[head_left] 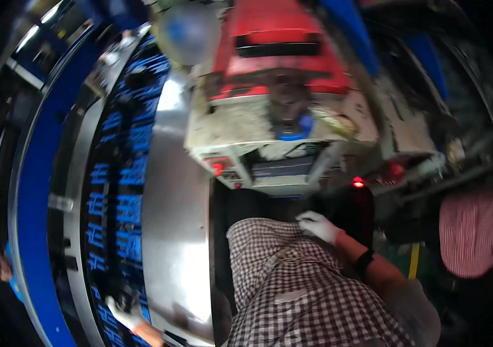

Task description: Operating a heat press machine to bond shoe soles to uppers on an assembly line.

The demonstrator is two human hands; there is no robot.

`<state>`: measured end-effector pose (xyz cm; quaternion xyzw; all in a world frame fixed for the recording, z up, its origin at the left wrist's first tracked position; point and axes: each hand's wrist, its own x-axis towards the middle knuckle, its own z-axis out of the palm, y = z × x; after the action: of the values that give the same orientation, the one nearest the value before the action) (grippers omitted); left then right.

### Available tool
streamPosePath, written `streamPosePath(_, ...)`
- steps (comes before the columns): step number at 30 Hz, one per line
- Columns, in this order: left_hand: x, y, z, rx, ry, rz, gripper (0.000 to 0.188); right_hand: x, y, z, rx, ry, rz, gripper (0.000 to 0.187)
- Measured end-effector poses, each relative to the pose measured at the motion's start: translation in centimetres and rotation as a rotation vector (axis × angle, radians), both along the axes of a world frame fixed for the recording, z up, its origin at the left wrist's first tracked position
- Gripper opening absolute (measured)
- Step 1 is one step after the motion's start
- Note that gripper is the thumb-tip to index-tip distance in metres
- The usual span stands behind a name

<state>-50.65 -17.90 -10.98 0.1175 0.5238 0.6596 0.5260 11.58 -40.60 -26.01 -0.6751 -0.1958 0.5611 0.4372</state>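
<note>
At the lower left, my left hand (pixel 124 315), in a white glove, reaches over the conveyor belt (pixel 99 217). Its fingers close around a dark rounded object (pixel 125 299), too blurred to name more exactly. My right hand (pixel 320 226), also white-gloved, rests on the checked apron (pixel 281 266) over my lap. Its fingers are loosely stretched out, with nothing seen in them.
Ahead stands a red-topped machine (pixel 284 72) with a pale worktable and a red switch (pixel 218 168). A shiny metal ledge (pixel 171 231) separates me from the blue-marked belt. A striped-covered seat (pixel 472 231) is at right. Another person (pixel 6 269) shows at far left.
</note>
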Motion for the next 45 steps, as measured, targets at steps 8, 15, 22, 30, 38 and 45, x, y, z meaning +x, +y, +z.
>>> streamPosePath(8, 22.9, -3.8, 6.4, 0.533, -0.044, -0.57, 0.063, -3.8, 5.4, 21.7, 0.735, 0.305, 0.572, 0.077)
streamPosePath(15, 45.4, -8.3, 17.8, 0.754, 0.397, -1.551, 0.105, 0.0, -0.5, 27.2, 1.002, -0.046, -0.12, 0.117)
streamPosePath(22, 60.5, -5.5, 27.9, 1.34, 0.421, -1.372, 0.093, 16.3, -6.5, 36.7, 1.099, -0.207, -0.447, 0.077)
streamPosePath(30, 78.6, 0.4, 39.7, 1.783, 0.736, -1.033, 0.081, 40.1, 1.1, 39.1, 0.285, -1.098, -0.352, 0.085)
streamPosePath(38, 89.6, -1.9, 47.2, 1.824, 0.884, -1.016, 0.083, 43.9, 6.2, 36.8, -0.273, -1.112, 0.009, 0.097)
streamPosePath(45, 95.7, -2.8, 49.9, 1.894, 1.123, -1.465, 0.059, 44.7, 3.2, 36.6, -0.253, -1.25, 0.127, 0.093)
